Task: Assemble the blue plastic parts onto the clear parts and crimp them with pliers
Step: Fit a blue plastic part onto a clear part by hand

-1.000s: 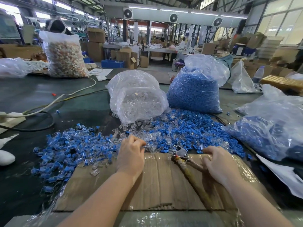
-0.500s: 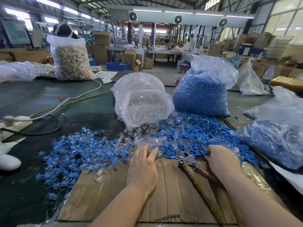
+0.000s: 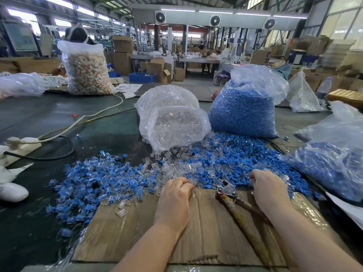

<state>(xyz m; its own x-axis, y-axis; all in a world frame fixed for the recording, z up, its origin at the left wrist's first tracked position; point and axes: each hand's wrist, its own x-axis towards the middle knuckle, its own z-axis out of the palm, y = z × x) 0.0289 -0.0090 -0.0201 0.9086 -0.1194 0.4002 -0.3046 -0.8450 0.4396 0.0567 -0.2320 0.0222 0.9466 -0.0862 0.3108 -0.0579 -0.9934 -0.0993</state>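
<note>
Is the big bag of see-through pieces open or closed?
Open. The clear bag lies tipped toward the person, and clear pieces have spilled from its mouth onto the table.

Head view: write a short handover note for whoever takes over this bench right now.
Left hand: fingers curled at the clear parts, grip unclear.
Right hand: fingers in the blue parts, hold hidden.
Pliers lie untouched on the cardboard between the hands.
Joined pieces are heaped at left; bags of clear parts and blue parts stand behind.
Left: join next pair, crimp.
</note>
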